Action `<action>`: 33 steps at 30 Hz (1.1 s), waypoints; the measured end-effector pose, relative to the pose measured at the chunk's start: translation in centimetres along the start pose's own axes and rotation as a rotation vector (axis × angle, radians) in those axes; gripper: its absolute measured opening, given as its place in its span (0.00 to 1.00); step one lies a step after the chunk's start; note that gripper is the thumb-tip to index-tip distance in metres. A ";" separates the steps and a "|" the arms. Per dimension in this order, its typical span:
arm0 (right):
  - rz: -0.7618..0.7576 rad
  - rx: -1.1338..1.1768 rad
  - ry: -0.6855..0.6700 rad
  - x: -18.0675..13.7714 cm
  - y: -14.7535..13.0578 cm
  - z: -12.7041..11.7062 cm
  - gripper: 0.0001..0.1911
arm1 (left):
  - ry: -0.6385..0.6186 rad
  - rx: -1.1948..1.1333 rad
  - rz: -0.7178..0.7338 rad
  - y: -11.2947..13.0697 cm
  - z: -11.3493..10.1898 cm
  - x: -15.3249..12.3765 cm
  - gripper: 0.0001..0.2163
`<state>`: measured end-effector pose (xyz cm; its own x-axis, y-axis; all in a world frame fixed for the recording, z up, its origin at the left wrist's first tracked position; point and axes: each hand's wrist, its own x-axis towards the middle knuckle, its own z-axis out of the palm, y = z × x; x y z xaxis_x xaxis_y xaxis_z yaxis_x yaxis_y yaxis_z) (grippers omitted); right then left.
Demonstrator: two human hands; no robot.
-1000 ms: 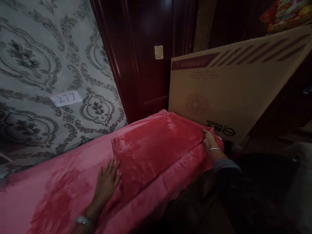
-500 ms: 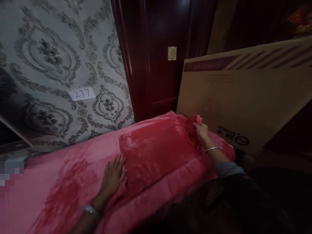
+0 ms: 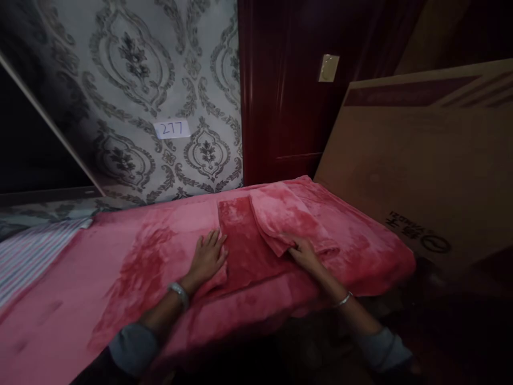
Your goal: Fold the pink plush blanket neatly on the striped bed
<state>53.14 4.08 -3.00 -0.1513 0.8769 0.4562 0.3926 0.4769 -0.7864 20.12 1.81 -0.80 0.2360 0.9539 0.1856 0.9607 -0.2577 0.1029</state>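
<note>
A red plush cloth lies on a pink plush bed cover. Its right part is folded over towards the left, and the fold rests on top. My left hand lies flat with fingers spread on the cloth's left edge. My right hand is closed on the front edge of the folded part, fingers tucked under the fabric. Both wrists wear a bracelet.
A large flat cardboard box leans at the right end of the bed. Behind stand a dark red wooden door and patterned grey wallpaper with a paper label reading 277. Striped fabric lies at the left.
My right hand lifted the cloth's right end by the box and carried it leftwards, folding it over the middle. My left hand stayed flat on the left edge. The view swung left.
</note>
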 end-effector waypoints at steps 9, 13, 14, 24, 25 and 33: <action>0.091 0.092 0.141 0.5 -0.7 -1.3 0.22 | -0.190 -1.024 -0.291 4.3 -2.1 9.7 0.16; 0.050 0.068 0.120 -0.8 -0.6 -1.4 0.24 | -0.281 -1.501 -0.532 6.8 -0.5 15.2 0.24; 0.027 0.056 0.103 -1.3 -0.4 -1.3 0.25 | -0.218 -1.543 -0.541 7.4 0.1 16.1 0.24; -0.366 -0.160 0.041 -3.2 -0.4 0.5 0.23 | 0.233 -1.433 -0.534 8.5 3.1 19.5 0.33; -0.404 -0.175 0.034 -3.3 -0.6 0.9 0.23 | 0.247 -1.411 -0.531 7.9 3.0 19.2 0.32; -0.456 -0.303 -0.062 -4.9 0.8 4.0 0.29 | 0.193 -1.311 -0.585 4.4 3.2 17.2 0.22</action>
<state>50.61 0.36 -7.52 -0.4168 0.5917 0.6900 0.5169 0.7787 -0.3555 28.90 17.61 -0.32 -0.2611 0.9619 -0.0806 0.0634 0.1004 0.9929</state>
